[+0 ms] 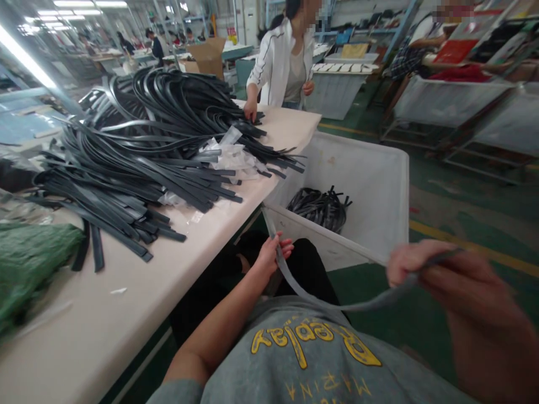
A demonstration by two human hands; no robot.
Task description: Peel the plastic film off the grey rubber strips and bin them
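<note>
Below the table's (pixel 126 314) near edge, over the person's lap, a grey strip (pixel 303 292) sags between both hands. Left hand (pixel 269 255) is closed around one end, right hand (pixel 425 266) pinches the other. Across the tabletop lies a heap of black strips (pixel 138 146), reaching the far edge, where another person's hand (pixel 251 110) touches it. Beside the table's right edge stands a white bin (pixel 379 185) holding a black bundle (pixel 322 207).

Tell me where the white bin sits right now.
In the head view the white bin stands on the green floor right of the table, just beyond the left hand, with a bundle of black strips inside.
</note>
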